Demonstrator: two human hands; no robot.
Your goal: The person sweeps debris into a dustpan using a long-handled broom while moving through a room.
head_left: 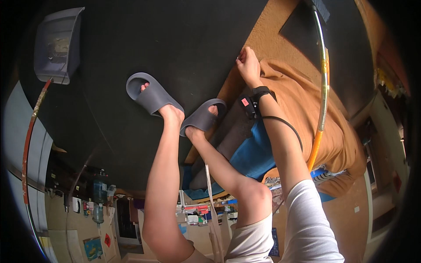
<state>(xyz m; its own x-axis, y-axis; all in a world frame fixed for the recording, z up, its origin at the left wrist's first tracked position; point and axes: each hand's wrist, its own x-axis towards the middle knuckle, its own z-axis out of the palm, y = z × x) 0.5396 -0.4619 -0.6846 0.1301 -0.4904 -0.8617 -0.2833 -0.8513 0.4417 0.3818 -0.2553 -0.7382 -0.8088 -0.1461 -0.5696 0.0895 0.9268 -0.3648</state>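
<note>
Dark floor (131,39) underfoot (grey slippers (151,94) on), right hand (248,65) pinching tan cloth (302,101).

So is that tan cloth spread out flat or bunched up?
Bunched up: the tan cloth lies in rumpled folds, with the right hand gripping its corner.

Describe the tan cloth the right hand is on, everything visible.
The tan cloth looks like soft, matte woven fabric in mustard brown, rumpled into folds. It lies heaped beside the dark floor, over blue fabric showing beneath its lower edge. A long yellow-orange hoop or tube curves across it. The right hand pinches its upper left corner; the fingers look closed on the edge.
</note>
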